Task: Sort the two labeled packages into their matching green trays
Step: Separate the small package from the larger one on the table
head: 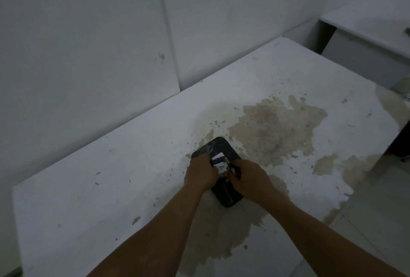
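Package point(218, 150) flat on stained table point(111, 165), long axis near-to-far, leaning left. Left hand point(200, 173) and right hand point(248, 180) both grip it, label A point(221, 167) up.

Stained white table point(133, 165) against wall point(88, 32); second table point(366, 23) beyond.

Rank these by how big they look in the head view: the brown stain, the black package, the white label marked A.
1. brown stain on the table, largest by far
2. black package, partly covered by both hands
3. white label, smallest
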